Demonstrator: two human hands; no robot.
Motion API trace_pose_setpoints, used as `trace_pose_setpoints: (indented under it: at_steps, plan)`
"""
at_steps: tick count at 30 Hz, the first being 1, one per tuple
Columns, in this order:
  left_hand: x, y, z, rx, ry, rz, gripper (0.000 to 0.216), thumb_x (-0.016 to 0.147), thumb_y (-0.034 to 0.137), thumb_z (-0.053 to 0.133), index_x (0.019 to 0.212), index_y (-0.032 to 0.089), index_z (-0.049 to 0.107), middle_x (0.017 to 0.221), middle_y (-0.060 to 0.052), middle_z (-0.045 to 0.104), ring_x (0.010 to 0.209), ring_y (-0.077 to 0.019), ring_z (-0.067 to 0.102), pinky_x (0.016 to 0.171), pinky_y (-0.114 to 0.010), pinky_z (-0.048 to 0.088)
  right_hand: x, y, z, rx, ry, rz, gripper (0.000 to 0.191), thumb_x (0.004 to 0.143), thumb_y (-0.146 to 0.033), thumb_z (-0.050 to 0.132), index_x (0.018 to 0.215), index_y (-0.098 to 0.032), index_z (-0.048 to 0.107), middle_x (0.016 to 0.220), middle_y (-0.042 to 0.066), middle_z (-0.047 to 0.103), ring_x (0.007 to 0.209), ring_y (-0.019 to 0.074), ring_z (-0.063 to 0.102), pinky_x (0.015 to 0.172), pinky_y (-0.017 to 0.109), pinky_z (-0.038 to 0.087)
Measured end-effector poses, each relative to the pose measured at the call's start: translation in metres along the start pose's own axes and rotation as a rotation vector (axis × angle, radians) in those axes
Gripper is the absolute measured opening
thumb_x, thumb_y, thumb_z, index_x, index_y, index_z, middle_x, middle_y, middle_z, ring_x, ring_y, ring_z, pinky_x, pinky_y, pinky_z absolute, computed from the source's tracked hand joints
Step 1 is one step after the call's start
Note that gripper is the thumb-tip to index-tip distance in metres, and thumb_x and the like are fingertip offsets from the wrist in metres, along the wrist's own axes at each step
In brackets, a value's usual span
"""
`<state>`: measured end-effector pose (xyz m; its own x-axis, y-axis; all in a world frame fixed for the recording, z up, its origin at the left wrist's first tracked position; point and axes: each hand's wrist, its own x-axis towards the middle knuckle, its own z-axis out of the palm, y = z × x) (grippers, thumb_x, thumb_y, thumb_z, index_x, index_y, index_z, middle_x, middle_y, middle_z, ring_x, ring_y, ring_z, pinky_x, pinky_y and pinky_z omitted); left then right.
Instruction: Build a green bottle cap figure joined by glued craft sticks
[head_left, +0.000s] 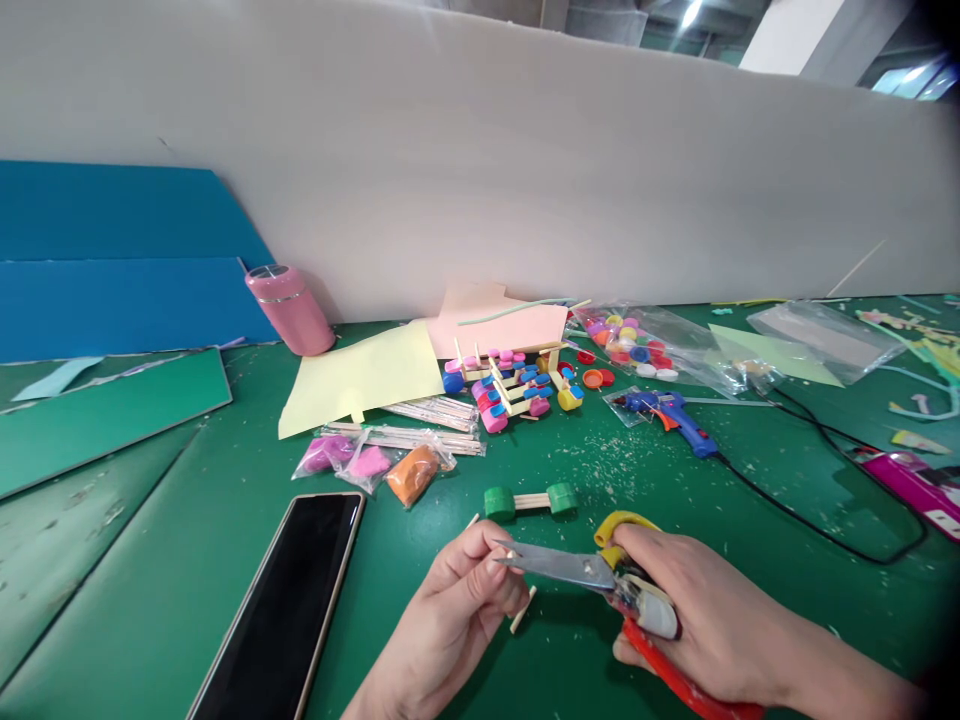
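Note:
My left hand [469,600] is closed in a pinch on a thin wooden stick [472,521], mostly hidden by the fingers. A short stick piece [523,611] shows just below those fingers; whether it is held or lies on the table I cannot tell. In my right hand [712,610] are scissors [559,566] with one yellow and one red handle. Their blades point left, with the tips at my left fingertips, slightly apart around a bit of stick. Just beyond the hands lies a piece of green bottle caps [500,503] joined by wooden sticks.
A phone [281,610] lies left of my hands. Farther back are bagged clay [412,475], bundled sticks [405,438], colourful cap-and-stick pieces [514,390] and a bag of caps [637,345]. A blue glue gun [671,415] trails its cord rightward. A pink bottle [290,310] stands behind.

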<state>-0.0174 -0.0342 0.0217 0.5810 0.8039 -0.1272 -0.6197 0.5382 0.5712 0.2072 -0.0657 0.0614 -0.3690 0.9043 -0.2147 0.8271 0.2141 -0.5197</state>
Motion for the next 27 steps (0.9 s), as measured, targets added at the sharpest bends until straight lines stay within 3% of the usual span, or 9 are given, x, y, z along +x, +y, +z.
trace_pose_setpoints:
  at_steps: [19,27]
  plan:
    - [-0.002,-0.001,0.004,-0.043,0.004,-0.027,0.012,0.077,0.023,0.061,0.068,0.015,0.061,0.054,0.004,0.036,0.051,-0.0082,0.024,0.054,-0.022,0.024,0.001,-0.002,0.006,-0.010,-0.018,0.014,0.032,0.073,-0.046,0.060,0.078,-0.023,0.037,0.067,-0.002,0.056,0.051,0.0153,0.046,0.046,0.025,0.027]
    - [-0.002,-0.001,0.003,-0.014,0.015,-0.036,0.014,0.079,0.025,0.059,0.070,0.014,0.062,0.053,0.005,0.033,0.051,-0.0081,0.023,0.055,-0.023,0.024,0.004,0.000,0.011,-0.035,-0.014,0.010,0.024,0.081,-0.043,0.051,0.080,-0.023,0.038,0.066,-0.001,0.059,0.051,0.0160,0.050,0.046,0.026,0.026]
